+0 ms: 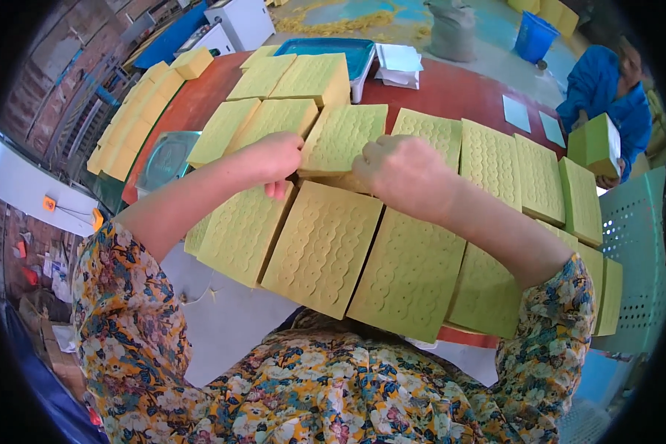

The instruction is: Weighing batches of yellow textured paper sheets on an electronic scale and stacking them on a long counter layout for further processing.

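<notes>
The place was a workshop with a brick wall on my left and a pale blue-green floor further away, and in front of me stood a red table (451, 89) almost covered with yellow-green embossed blocks. Seen from my head camera, the blocks lay in rows, their tops stamped with wavy lines of small dots, and several of the near ones hung over the table edge toward my flowered blouse. My left hand (274, 157) was closed, the fingers curled together and pinching the left edge of one raised block (342, 138), which stood tilted above the near row, between my two hands. My right hand (403, 172) was also closed like a loose fist at the right side of the same block; its fingers were turned away from the camera, so I could not tell exactly how they gripped. Just below the raised block lay a larger block (322, 248), flat and slanted toward me. At the far end of the table was a teal tray (325, 48) with some white sheets (399, 63) beside it. On the right another person in a blue jacket (599, 85) held one block (596, 144) upright. A blue bucket (534, 35) stood on the floor behind.
</notes>
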### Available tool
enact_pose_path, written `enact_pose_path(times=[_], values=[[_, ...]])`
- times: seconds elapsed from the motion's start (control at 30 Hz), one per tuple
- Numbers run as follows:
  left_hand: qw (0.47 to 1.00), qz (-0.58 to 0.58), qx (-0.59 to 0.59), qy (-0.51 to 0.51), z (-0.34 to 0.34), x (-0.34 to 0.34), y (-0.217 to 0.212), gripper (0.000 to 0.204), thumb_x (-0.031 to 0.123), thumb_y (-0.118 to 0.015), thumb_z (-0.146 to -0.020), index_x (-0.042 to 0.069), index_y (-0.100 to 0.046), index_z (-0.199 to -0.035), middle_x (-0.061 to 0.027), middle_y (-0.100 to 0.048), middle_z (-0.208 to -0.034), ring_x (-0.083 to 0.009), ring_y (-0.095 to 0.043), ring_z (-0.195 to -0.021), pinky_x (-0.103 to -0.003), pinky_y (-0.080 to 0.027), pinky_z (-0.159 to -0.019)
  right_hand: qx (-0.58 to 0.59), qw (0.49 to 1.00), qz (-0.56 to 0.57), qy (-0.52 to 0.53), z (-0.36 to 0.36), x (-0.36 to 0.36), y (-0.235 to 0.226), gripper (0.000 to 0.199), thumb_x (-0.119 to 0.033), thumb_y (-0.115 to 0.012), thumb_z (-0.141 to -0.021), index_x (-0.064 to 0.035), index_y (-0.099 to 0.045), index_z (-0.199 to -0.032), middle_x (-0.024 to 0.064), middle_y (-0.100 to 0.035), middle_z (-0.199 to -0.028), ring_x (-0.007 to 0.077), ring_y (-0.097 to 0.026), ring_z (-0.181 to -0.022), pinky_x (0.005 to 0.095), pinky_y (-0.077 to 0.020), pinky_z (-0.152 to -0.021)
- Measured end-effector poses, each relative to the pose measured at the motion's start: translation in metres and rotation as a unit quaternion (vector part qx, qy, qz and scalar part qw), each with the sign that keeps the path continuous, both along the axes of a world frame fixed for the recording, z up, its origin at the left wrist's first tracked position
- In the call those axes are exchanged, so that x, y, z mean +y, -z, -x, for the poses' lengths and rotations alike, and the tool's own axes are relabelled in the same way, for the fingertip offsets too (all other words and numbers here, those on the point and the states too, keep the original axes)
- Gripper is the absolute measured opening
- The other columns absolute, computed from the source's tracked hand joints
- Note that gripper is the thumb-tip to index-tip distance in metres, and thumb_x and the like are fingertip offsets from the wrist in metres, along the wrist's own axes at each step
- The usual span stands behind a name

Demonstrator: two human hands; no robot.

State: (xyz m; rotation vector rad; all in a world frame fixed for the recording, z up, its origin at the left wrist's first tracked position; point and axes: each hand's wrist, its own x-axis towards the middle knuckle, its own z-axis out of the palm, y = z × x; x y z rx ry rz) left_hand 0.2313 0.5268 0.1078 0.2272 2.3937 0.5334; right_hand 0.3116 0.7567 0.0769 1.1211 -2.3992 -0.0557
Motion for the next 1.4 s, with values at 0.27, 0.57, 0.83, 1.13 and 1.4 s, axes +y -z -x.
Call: enact_pose_path(times=[0.27,0.57,0.83,1.13,1.4], values=[[0.996,-0.074,-0.023,-0.050,0.000,0.000,0.011,0.041,0.014,-0.041,-0.091,-0.006,-0.048,-0.126,-0.0196,-0.063,-0.091,-0.0227,-0.061,-0.047,-0.034,-0.047,-0.040,-0.003,1.000,-0.019,-0.024,-0.010,0.008,0.018,0.008,-0.012,-0.060,-0.074,-0.0068,-0.059,-0.080,0.0072,-0.060,-0.078,0.0223,-0.064,-0.075,0.0321,-0.0538,-0.064],[0.998,0.009,0.059,0.015,0.002,0.003,0.028,0.028,0.020,-0.051,-0.090,-0.004,-0.054,-0.102,-0.0094,-0.056,-0.064,-0.0184,-0.053,-0.038,-0.032,-0.040,-0.034,-0.179,0.956,0.131,0.190,-0.011,0.088,-0.036,0.037,-0.035,-0.061,-0.090,-0.0084,-0.064,-0.116,0.0174,-0.068,-0.104,0.0351,-0.064,-0.097,0.0431,-0.0511,-0.086],[0.999,0.025,0.009,-0.023,0.024,0.010,0.048,0.035,0.030,-0.052,-0.094,-0.003,-0.051,-0.105,-0.0087,-0.056,-0.066,-0.0159,-0.050,-0.038,-0.031,-0.037,-0.033,-0.170,0.816,0.221,0.506,-0.084,0.362,-0.013,0.051,-0.044,-0.067,-0.085,0.0038,-0.061,-0.100,0.0159,-0.068,-0.090,0.0251,-0.066,-0.082,0.0384,-0.0519,-0.073],[0.983,-0.072,-0.083,-0.149,0.024,0.003,0.060,0.028,0.030,-0.058,-0.092,0.003,-0.053,-0.095,-0.0023,-0.050,-0.059,-0.0113,-0.046,-0.040,-0.028,-0.031,-0.034,-0.572,0.426,0.543,0.444,-0.158,0.391,0.052,0.052,-0.036,-0.069,-0.089,-0.0018,-0.056,-0.126,0.0098,-0.066,-0.116,0.0204,-0.067,-0.099,0.0415,-0.0552,-0.084],[0.990,-0.083,-0.010,-0.113,0.020,0.020,0.054,0.031,0.032,-0.062,-0.091,0.002,-0.055,-0.092,-0.0017,-0.049,-0.057,-0.0109,-0.043,-0.039,-0.030,-0.030,-0.035,-0.554,0.424,0.556,0.451,-0.161,0.396,0.045,0.050,-0.028,-0.071,-0.087,0.0014,-0.057,-0.125,0.0137,-0.066,-0.117,0.0230,-0.068,-0.101,0.0391,-0.0565,-0.084]])
